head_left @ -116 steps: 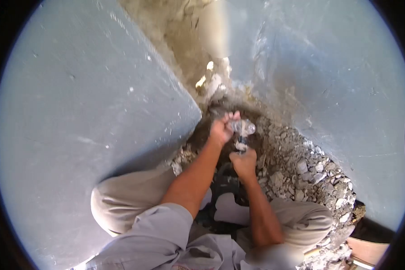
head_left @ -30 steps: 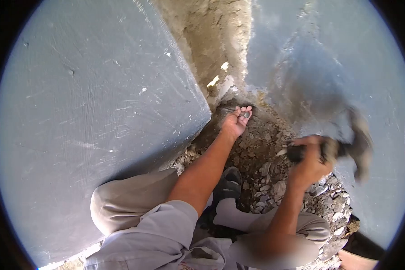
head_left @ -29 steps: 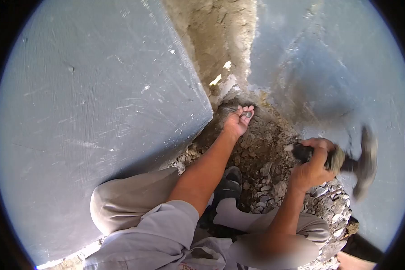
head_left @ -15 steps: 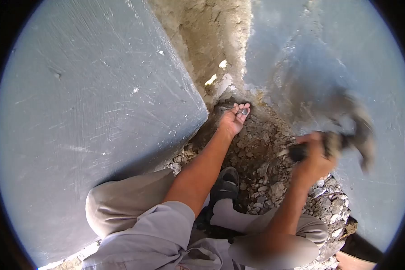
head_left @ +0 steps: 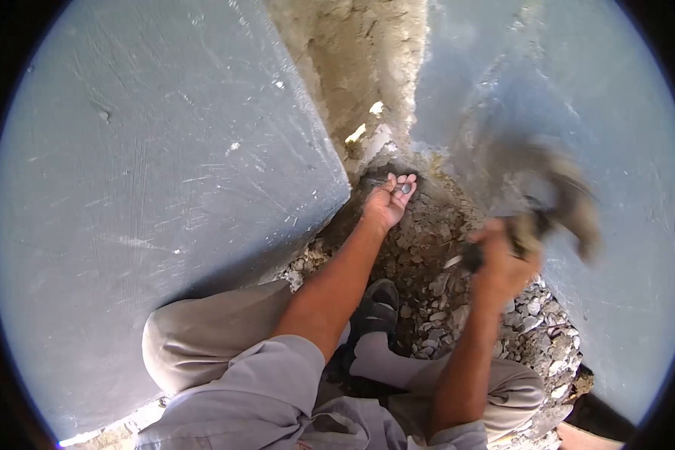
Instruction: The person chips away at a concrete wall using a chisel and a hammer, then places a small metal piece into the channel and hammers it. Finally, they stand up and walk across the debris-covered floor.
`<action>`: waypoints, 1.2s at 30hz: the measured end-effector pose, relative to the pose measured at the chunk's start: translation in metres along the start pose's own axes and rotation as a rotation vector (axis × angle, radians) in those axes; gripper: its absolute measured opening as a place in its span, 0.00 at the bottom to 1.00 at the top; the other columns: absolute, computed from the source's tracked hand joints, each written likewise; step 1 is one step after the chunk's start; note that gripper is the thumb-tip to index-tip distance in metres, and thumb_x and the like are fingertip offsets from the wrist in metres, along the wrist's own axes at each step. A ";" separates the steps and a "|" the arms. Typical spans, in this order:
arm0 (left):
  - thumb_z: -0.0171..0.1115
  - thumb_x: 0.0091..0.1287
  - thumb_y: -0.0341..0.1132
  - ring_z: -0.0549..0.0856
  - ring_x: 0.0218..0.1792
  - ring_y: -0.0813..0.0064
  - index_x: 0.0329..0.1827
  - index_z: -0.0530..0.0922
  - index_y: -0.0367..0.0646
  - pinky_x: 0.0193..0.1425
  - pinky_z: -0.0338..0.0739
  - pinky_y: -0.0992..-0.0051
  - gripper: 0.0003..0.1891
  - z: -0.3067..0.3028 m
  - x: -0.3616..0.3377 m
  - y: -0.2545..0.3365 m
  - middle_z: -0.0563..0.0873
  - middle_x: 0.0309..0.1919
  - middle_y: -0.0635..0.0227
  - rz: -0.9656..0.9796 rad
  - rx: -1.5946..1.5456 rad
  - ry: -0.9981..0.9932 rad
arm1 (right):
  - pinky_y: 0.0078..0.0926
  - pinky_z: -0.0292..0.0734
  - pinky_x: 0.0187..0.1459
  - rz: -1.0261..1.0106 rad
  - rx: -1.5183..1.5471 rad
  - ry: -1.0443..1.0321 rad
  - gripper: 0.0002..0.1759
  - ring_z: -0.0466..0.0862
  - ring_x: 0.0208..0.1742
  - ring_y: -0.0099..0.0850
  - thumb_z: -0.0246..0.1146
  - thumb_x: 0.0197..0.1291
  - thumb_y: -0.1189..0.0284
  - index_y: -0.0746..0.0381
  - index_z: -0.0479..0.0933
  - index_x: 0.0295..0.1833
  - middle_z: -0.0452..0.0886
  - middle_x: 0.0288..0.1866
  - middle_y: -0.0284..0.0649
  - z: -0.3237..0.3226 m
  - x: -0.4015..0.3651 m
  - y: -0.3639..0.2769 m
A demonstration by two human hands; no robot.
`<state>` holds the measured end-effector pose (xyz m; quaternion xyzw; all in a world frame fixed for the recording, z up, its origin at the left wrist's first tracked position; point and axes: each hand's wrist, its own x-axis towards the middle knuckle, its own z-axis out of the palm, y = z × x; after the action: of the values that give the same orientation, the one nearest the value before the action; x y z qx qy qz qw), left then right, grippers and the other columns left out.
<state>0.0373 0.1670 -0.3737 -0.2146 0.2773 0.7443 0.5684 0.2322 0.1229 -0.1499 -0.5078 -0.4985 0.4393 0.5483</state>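
Here: left hand (head_left: 388, 202), grip closed on chisel (head_left: 406, 188), at the hole's far edge, hemmed by left slab (head_left: 165, 187). Right hand (head_left: 499, 259) grips blurred hammer (head_left: 551, 199), raised above open rubble (head_left: 536, 330).

The grey concrete floor (head_left: 150, 172) is broken open into a rough pit (head_left: 427, 232); brown dirt and small stones cover its bottom; pale rubble (head_left: 540, 330) lies heaped along its right edge; a sandal (head_left: 379, 304) stands among the stones.

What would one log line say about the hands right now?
left hand: grips chisel at foot of wall | right hand: grips hammer, blurred | around: rubble
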 end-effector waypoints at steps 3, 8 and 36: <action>0.55 0.76 0.32 0.87 0.51 0.54 0.42 0.74 0.37 0.64 0.83 0.54 0.07 -0.001 0.001 0.000 0.84 0.38 0.59 -0.006 -0.018 -0.001 | 0.25 0.73 0.29 -0.303 0.019 0.202 0.09 0.80 0.25 0.26 0.59 0.56 0.80 0.68 0.80 0.25 0.79 0.25 0.37 0.012 0.004 -0.006; 0.54 0.77 0.30 0.86 0.54 0.54 0.42 0.74 0.39 0.64 0.82 0.52 0.05 -0.005 0.019 0.007 0.84 0.39 0.60 -0.038 0.054 -0.050 | 0.23 0.73 0.25 0.543 -0.005 -0.390 0.08 0.78 0.23 0.24 0.67 0.53 0.78 0.68 0.79 0.39 0.79 0.27 0.33 0.029 -0.051 0.169; 0.56 0.76 0.44 0.84 0.59 0.55 0.51 0.79 0.37 0.67 0.77 0.54 0.17 -0.016 -0.001 0.003 0.86 0.52 0.57 -0.042 0.144 -0.002 | 0.31 0.76 0.28 -0.480 -0.071 0.125 0.02 0.77 0.21 0.32 0.61 0.52 0.80 0.63 0.79 0.30 0.79 0.22 0.41 0.024 -0.003 0.046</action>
<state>0.0347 0.1552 -0.3845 -0.1780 0.3250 0.7105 0.5982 0.2093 0.1271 -0.1964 -0.4200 -0.5850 0.2466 0.6484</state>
